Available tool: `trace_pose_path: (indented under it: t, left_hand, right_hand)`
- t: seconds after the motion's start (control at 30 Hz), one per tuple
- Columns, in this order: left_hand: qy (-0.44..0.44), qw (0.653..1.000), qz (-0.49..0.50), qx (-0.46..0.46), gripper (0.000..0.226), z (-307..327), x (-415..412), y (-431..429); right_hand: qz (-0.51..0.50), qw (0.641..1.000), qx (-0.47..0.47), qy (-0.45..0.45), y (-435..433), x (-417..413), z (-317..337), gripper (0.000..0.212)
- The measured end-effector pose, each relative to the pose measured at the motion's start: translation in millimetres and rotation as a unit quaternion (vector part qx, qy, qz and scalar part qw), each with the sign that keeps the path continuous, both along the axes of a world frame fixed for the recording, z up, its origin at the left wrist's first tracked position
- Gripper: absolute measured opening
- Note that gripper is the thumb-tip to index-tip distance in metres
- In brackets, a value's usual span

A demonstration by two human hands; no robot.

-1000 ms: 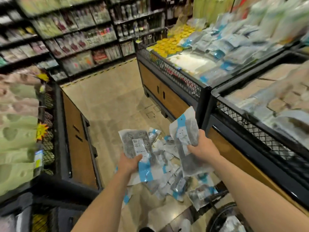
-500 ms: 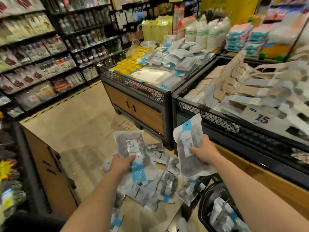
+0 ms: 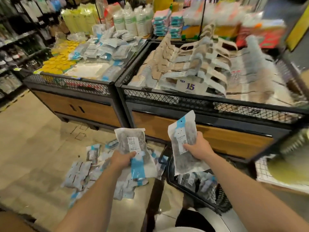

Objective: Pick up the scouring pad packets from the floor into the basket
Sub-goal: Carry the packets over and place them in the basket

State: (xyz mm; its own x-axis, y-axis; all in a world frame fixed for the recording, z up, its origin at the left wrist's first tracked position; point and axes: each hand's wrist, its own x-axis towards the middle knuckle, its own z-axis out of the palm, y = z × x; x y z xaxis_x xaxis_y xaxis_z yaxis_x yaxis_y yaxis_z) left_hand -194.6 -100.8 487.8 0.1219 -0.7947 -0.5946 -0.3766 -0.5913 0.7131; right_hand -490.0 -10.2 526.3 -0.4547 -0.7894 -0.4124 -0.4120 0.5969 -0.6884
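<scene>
My left hand (image 3: 122, 159) grips a scouring pad packet (image 3: 132, 144), clear plastic with a dark pad and a blue band, held upright above the floor pile. My right hand (image 3: 197, 149) grips a second packet (image 3: 184, 141) by its middle, over the black basket (image 3: 168, 171) at lower right. The basket holds several packets (image 3: 199, 183). Several more packets (image 3: 80, 174) lie scattered on the tan floor to the left of the basket.
Two black mesh display bins on wooden bases stand just ahead: the left bin (image 3: 70, 84) holds packets and yellow items, the right bin (image 3: 200, 99) holds folded bags with a "15" price sign (image 3: 189, 86). Shelving runs along the left. Open floor (image 3: 33, 139) lies left.
The view has swung to the right, bringing the display bins and the basket more into view. Both hands keep their packets; the right one now hangs over the basket.
</scene>
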Motion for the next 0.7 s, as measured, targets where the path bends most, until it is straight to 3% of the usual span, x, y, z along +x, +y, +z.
trace_pose_path:
  t: [0.1,0.2,0.27,0.33,0.5,0.7]
  left_hand:
    - [0.001,0.998,-0.061,0.010,0.062,-11.4,-39.2,-7.0]
    - [-0.010,0.993,-0.116,0.019,0.084,-24.8,-82.3,-14.5]
    - [-0.009,0.989,-0.145,0.021,0.091,-74.9,-107.9,-36.3]
    - [-0.026,0.984,-0.171,0.030,0.095,-81.9,-140.2,-35.9]
    - [0.002,0.976,-0.205,0.066,0.056,-31.5,-231.2,10.8]
    - [-0.020,0.969,-0.226,0.095,0.059,-54.4,-293.6,41.5]
  right_hand:
    - [-0.055,0.998,0.007,0.001,27.7,-35.7,-3.2,0.071]
    - [-0.098,0.995,0.021,0.000,53.3,-72.5,-7.4,0.072]
    - [-0.129,0.991,0.026,-0.004,70.2,-99.0,-10.6,0.071]
    - [-0.154,0.988,0.031,-0.009,87.1,-124.1,-14.6,0.071]
    - [-0.181,0.980,0.075,-0.023,125.5,-187.3,-32.2,0.070]
    - [-0.242,0.961,0.115,-0.071,153.2,-243.8,-74.4,0.069]
